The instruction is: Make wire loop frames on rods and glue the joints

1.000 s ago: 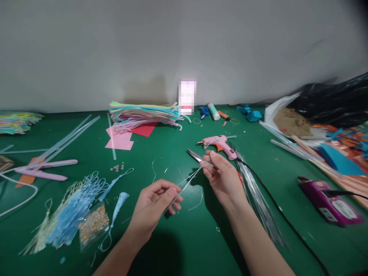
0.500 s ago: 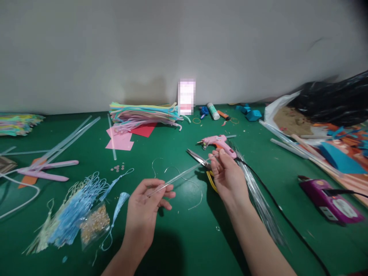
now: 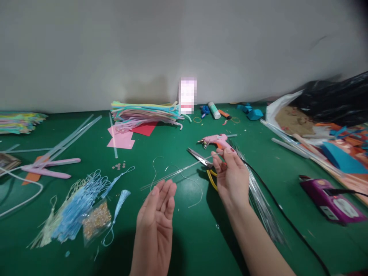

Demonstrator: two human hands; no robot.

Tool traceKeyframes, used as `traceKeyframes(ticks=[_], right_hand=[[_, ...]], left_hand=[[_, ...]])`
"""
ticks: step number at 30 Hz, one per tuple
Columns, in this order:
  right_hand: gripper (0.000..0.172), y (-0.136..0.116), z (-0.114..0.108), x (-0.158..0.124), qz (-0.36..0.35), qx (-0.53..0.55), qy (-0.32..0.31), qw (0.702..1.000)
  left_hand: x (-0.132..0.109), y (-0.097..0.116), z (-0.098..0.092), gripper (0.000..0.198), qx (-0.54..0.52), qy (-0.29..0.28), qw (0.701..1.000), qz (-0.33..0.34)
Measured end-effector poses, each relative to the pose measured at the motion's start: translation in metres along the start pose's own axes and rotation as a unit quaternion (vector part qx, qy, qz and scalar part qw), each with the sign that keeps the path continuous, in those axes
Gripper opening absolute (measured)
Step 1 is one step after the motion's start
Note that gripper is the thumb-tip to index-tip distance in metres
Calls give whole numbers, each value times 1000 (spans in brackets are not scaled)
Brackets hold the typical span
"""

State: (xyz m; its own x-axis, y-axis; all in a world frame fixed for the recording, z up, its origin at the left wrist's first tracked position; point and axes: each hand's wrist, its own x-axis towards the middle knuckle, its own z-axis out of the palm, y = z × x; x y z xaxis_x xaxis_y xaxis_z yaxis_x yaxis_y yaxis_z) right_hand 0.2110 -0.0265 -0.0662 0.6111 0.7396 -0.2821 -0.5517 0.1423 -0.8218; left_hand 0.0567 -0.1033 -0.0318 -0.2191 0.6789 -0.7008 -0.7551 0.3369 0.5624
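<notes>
A few thin silvery wires [image 3: 184, 168] slant across the middle of the view. My right hand [image 3: 232, 170] pinches their upper right end between thumb and fingers. Just under the wires' lower left end is my left hand [image 3: 157, 214], its palm turned inward and its fingers stretched out, holding nothing. Whether its fingertips brush the wires I cannot tell. Scissors [image 3: 211, 168] with yellow handles lie partly behind my right hand. A bundle of similar wires [image 3: 263, 203] rests to the right of that hand, and a loose curved wire [image 3: 198, 188] lies between the hands.
Above my right hand lies a pink glue gun [image 3: 217, 141], its black cord running toward the lower right. Blue tassels [image 3: 76, 214] and a bag of small gold pieces [image 3: 97, 222] are on the left. Colourful pipe cleaners [image 3: 146, 115] lie against the wall. A purple device [image 3: 330, 199] sits far right.
My left hand has let go of the wires, opened and moved slightly right and down. The wires stay in my right hand, which has shifted a little to the right.
</notes>
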Motion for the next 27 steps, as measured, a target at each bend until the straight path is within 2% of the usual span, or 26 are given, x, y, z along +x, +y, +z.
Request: traceKeyframes(ticks=[5,10,12,16,18,20,22,24,25,27], right_hand=[[21,-2,2,-3,-9,-4,-7,1000],[28,0,3,-5,-6,-2,-11,1000],[31,0,4,-7,-5,-4,-18,1000],[30,2,5,-11,-1,-11,-22,1000],[27,2,6,-12,3,-15,-19,1000],[26,2,5,-11,5,-13,-16,1000],[24,2,3,-8,9,-4,-12,1000],[22,2,1,-5,18,3,-4,1000],[20,2,0,-4,23,5,-2,1000],[19,2,-1,-2,30,9,0,999]], left_hand=[[-3,11,-5,23,21,-34,999,-5],[2,11,-3,11,59,3,998,28],[5,11,-1,10,27,-4,999,16],[12,12,0,21,-76,-18,996,-51],[14,12,-3,18,-103,-33,992,-65],[13,11,-6,11,-93,-73,991,-55],[10,9,-9,25,-31,-120,992,-21],[7,7,-11,47,90,-152,983,44],[7,6,-12,54,163,-152,970,94],[8,7,-13,58,303,-129,921,207]])
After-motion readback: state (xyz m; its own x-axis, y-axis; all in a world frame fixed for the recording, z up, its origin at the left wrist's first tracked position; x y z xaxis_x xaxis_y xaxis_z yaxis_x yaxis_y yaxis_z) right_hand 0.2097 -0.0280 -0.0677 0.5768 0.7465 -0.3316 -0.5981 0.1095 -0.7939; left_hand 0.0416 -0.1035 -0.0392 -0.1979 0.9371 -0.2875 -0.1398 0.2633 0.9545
